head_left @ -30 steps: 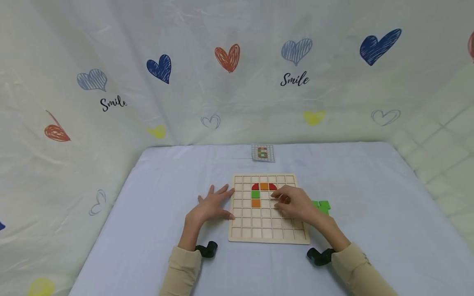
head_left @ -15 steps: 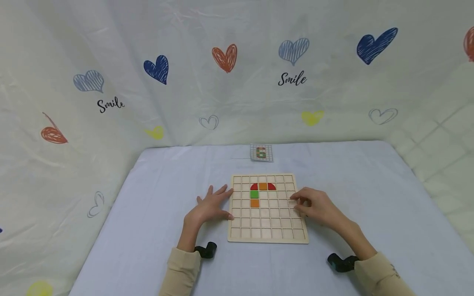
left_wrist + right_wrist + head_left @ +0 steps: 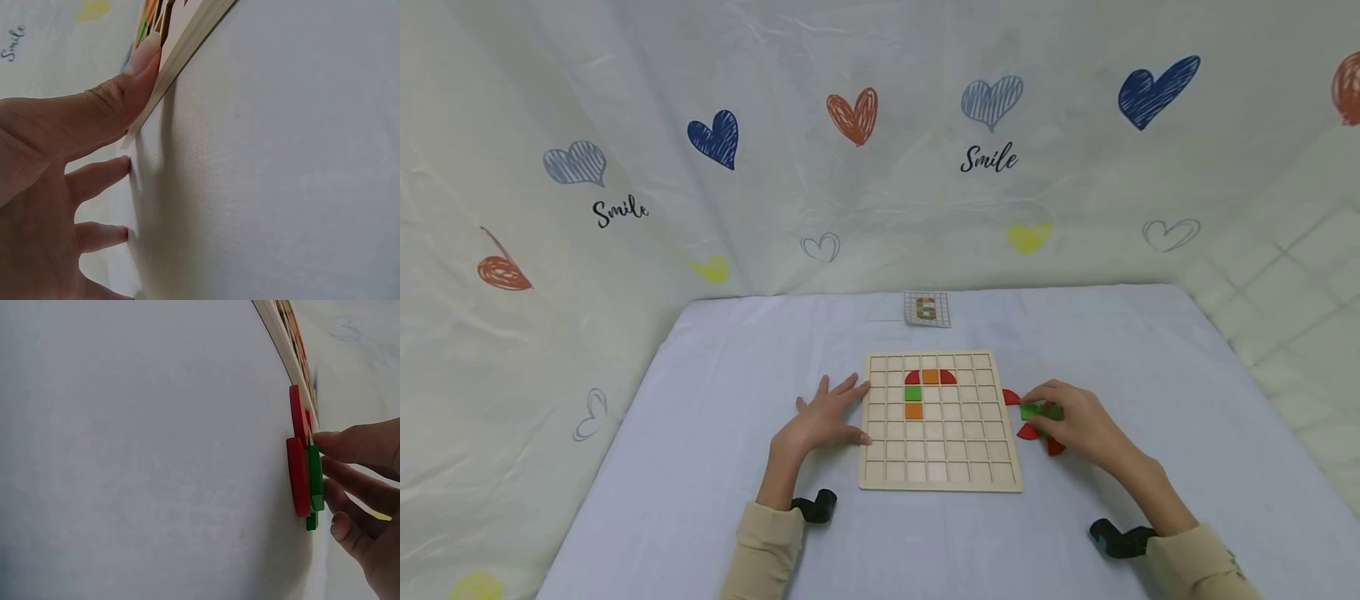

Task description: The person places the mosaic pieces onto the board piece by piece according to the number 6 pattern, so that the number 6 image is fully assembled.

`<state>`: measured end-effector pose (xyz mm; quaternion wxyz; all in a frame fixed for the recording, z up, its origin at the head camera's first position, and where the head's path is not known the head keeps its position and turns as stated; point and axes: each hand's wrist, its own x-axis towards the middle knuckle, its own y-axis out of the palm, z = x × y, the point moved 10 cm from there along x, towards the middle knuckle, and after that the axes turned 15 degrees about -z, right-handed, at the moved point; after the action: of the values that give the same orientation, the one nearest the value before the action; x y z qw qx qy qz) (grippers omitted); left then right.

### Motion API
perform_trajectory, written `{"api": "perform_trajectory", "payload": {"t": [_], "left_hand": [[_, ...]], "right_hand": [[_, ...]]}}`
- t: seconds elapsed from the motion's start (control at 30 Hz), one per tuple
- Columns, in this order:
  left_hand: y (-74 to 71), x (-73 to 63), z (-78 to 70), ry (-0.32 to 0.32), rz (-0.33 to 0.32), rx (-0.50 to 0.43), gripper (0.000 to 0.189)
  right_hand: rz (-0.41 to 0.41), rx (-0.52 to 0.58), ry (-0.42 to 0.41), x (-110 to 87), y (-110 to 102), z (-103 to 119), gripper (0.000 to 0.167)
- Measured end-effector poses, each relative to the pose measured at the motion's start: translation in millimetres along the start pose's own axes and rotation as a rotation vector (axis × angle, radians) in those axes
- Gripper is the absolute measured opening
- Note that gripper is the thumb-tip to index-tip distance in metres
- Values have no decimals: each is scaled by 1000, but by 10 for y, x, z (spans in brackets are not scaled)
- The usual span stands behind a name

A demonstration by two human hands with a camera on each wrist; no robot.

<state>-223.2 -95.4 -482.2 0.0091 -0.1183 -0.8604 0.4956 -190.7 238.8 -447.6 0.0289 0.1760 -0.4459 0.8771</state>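
My left hand (image 3: pixel 826 418) lies with fingers spread along the left edge of a wooden grid board (image 3: pixel 958 451). Its thumb (image 3: pixel 145 57) presses on the board's rim. Set in the grid are an orange square (image 3: pixel 930 377) between two red quarter-round tiles (image 3: pixel 912 377), with a green square (image 3: pixel 913 392) and another orange square (image 3: pixel 913 411) below. Right of the board, my right hand (image 3: pixel 1077 425) pinches a green tile (image 3: pixel 1028 412) at the loose pile, thumb and index finger at opposite edges. Other green tiles are partly hidden by the fingers.
Loose red quarter-round tiles (image 3: pixel 1027 432) lie around the right hand, one (image 3: pixel 1011 397) beside the board's right edge. A small card (image 3: pixel 927 309) with a coloured grid pattern sits behind the board. White cloth (image 3: pixel 737 350) covers the table; a printed curtain hangs behind.
My right hand has moved right, from over the board to the loose tiles, and its fingers now meet a green one. The left hand stays at the board's edge.
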Motion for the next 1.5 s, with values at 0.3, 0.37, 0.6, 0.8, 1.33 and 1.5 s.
{"api": "perform_trajectory", "payload": {"t": [0.3,0.37,0.6,0.8,1.33,1.5], "left_hand": [[22,6,22,-3,7,4,90],[21,5,21,-2,6,0,90],[15,2,22,1,3,-3,90],[29,9,31,-10,7,1,90],[27,14,43,-9,0,-5,90],[23,11,36,-1,0,-13,90]], "right_hand": [[8,-24,0,21,77,-28,27],[12,-28,10,19,95,-40,28],[31,-52,48,30,133,-81,30],[49,-36,69,42,142,-57,28],[33,6,-24,66,102,50,17],[46,53,17,71,109,29,21]]}}
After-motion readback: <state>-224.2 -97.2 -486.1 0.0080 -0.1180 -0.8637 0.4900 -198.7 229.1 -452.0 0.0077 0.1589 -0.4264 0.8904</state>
